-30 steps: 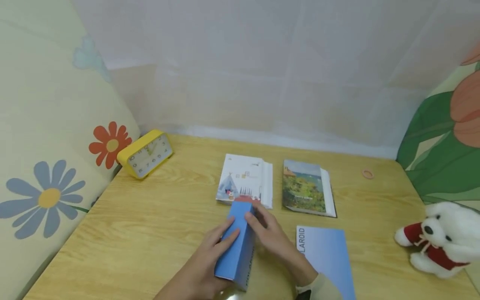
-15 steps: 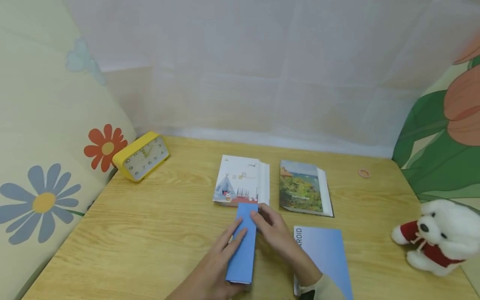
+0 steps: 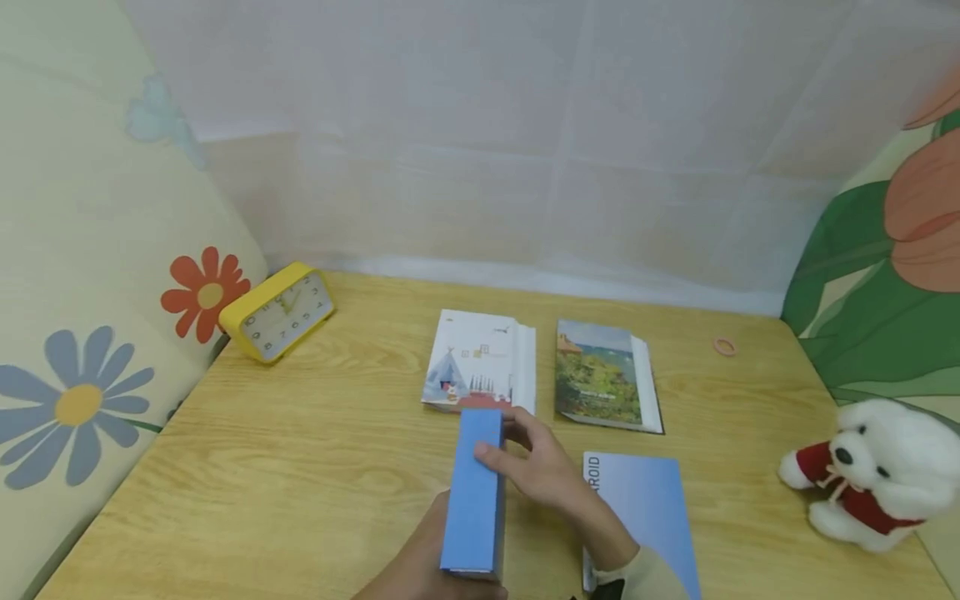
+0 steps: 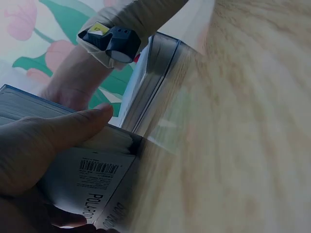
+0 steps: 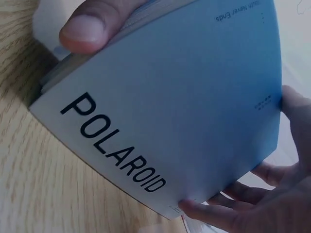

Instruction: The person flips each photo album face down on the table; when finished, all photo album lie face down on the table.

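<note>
Blue album [image 3: 472, 500]: between both sets of fingers, spine up, POLAROID cover facing right. From my end I cannot tell whether its lower edge bears on the bench [image 3: 300, 467].
Left hand [image 4: 29, 150]: fingers gripping the near end, thumb laid over the page edges.
Right hand [image 3: 551, 475]: fingers curled round the far end, thumb on the spine; I judge the hold secure.
White tent-print book [image 3: 468, 358]: flat, just beyond the right fingers; contact not resolvable.
Landscape book [image 3: 596, 367]: flat, beyond the right fingers and to their right.
Second POLAROID album [image 3: 637, 517]: flat, right of the right fingers, partly covered in my view by the right sleeve [image 3: 652, 575].
Page risk: left thumb bears on leaves; uneven pressure could splay the covers and twist the grip.
Far-end risk: tipping forward could nudge the white tent-print book, the gap past the right fingers being slim.
Sleeve risk: a low sweep could drag the second POLAROID album.
</note>
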The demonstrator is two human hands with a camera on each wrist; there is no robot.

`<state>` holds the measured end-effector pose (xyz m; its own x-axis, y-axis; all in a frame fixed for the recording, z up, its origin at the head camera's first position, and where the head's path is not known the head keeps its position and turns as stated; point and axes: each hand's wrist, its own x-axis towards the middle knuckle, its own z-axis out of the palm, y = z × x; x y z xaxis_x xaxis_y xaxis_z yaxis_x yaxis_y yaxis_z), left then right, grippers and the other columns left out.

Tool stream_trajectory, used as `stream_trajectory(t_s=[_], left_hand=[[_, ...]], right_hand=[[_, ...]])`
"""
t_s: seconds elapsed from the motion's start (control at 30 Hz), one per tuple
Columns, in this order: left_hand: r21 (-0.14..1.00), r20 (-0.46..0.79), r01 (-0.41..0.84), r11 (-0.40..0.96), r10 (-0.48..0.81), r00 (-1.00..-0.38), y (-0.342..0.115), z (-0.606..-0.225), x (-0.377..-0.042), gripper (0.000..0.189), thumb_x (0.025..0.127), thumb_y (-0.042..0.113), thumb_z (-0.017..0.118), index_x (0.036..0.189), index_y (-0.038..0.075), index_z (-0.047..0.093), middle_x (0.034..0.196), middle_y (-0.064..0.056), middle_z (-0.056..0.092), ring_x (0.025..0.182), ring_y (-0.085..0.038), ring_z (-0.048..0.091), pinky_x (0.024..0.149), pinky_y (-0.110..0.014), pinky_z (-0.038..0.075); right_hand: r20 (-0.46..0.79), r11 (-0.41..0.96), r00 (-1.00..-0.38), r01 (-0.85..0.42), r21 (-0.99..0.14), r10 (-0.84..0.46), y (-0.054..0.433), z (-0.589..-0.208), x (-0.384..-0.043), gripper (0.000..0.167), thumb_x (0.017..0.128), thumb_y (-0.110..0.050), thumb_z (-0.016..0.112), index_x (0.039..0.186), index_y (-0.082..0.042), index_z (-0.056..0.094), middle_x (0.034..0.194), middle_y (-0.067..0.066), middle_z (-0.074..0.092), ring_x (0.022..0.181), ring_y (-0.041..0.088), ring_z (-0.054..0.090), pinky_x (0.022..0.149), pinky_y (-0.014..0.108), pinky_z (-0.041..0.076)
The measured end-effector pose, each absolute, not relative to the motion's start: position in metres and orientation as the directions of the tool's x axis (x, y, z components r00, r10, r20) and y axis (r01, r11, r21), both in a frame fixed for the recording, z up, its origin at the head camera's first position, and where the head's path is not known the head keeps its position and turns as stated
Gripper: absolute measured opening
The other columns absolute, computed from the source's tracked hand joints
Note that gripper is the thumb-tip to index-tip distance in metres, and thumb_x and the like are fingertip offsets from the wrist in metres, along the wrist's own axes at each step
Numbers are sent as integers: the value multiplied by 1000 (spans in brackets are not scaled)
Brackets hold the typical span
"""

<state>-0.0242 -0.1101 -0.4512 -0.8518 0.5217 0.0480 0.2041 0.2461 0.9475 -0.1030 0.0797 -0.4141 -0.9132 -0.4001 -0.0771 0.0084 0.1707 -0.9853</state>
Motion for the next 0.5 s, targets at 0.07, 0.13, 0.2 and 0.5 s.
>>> stream_trajectory(t_s=[0.07,0.13,0.2,0.5], left_hand=[[930,83,248,270,504,-860,-108,-456,-25,105,69,29,92,150,8,30,134,-11,46,116,-25,44,97,-33,40],[902,185,349,254,503,-844,-106,-458,-27,103,69,26,92,151,13,31,132,-7,51,116,-21,49,98,-33,42],[885,261,411,216,502,-825,-104,-458,-31,109,68,20,92,154,16,26,131,-6,54,115,-19,53,99,-33,44],[760,54,293,580,393,-918,-114,-451,-24,126,64,44,92,158,6,18,154,-24,33,136,-42,35,102,-69,30]], right_hand=[[-78,147,-899,16,-989,-430,81,-414,-103,49,96,-34,67,138,-12,54,133,12,57,135,38,43,110,57,31],[-69,102,-885,24,-994,-461,85,-414,-103,53,98,-31,64,145,-12,48,139,13,53,137,36,41,112,54,30],[-60,57,-868,37,-998,-492,89,-415,-102,58,100,-27,61,152,-11,40,146,15,47,138,35,39,112,50,31],[-119,30,-837,122,-992,-534,111,-413,-98,67,106,-21,48,159,-4,10,159,26,20,139,41,36,102,43,44]])
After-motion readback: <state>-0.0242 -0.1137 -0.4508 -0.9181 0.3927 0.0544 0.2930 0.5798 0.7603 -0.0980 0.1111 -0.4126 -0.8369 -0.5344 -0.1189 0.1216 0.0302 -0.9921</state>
